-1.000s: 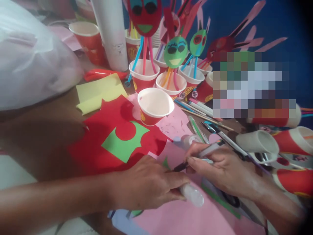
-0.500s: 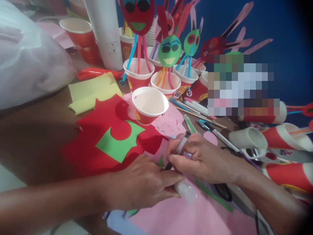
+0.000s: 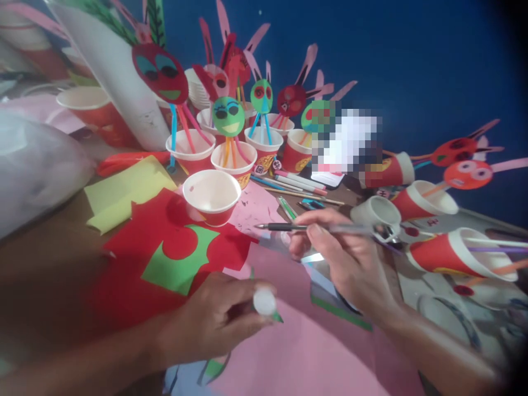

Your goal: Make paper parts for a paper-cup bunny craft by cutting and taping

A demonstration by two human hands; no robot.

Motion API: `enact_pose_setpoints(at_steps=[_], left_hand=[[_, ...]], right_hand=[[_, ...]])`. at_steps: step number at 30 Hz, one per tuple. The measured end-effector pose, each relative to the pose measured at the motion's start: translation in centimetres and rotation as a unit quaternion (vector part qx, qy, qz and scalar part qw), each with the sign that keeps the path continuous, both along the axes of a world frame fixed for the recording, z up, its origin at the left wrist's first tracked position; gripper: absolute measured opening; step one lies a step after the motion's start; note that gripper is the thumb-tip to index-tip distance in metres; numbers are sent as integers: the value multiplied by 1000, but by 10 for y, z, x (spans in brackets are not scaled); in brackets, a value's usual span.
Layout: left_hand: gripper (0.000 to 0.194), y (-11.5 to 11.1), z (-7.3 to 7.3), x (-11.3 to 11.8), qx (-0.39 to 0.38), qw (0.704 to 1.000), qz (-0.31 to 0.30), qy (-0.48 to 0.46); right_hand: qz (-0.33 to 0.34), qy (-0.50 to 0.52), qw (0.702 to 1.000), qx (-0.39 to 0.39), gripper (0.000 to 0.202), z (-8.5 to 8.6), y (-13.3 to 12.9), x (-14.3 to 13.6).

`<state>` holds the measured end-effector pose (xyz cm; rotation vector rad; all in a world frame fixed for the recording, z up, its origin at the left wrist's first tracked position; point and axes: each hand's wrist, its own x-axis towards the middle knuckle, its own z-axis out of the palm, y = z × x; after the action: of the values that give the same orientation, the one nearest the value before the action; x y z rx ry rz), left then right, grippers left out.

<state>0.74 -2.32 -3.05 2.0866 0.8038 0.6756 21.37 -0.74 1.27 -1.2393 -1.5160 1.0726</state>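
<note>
My left hand (image 3: 223,313) pinches a small round whitish disc (image 3: 264,301) between thumb and fingers, above a large pink sheet (image 3: 313,352). A bit of green shows beneath the disc. My right hand (image 3: 334,247) holds a black-tipped pen (image 3: 284,226), which lies nearly level with its tip pointing left. To the left, a cut green paper piece (image 3: 171,273) rests on red paper (image 3: 124,258). An upright paper cup (image 3: 212,198) stands behind the red paper, with its inside bare.
Red cups holding paper faces on coloured sticks (image 3: 229,116) stand at the back. Markers (image 3: 301,181) lie beside them. Yellow paper (image 3: 127,190) and a white plastic bag (image 3: 37,170) are left; tipped cups (image 3: 457,253) and a white mug (image 3: 376,217) are right.
The view has swung to the right. My hands have moved apart; the pen in my right hand has turned from steep to nearly level. The disc in my left hand now faces the camera.
</note>
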Motion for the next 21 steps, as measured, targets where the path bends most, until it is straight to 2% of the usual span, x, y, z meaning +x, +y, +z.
enact_pose_setpoints(at_steps=[2,5,9,12,15,19,21], left_hand=[[18,1,4,-2,-13,997,60,-50],[21,3,7,-4,-18,989,102,-103],[25,10,8,-5,39,989,113,-91],[28,16,7,-3,85,989,81,-88],[31,18,4,-3,104,989,80,-74],[26,17,5,-4,102,985,139,2],[26,17,8,-3,105,981,158,39]], right_hand=[[-45,-11,998,31,16,-10,-20,6],[-28,-97,991,85,21,-26,-42,15],[36,-183,958,219,32,-40,-48,21],[73,-233,926,287,31,-47,-44,23],[107,-258,912,300,25,-50,-42,24],[139,-259,909,297,28,-48,-41,27],[134,-265,912,283,31,-47,-41,28]])
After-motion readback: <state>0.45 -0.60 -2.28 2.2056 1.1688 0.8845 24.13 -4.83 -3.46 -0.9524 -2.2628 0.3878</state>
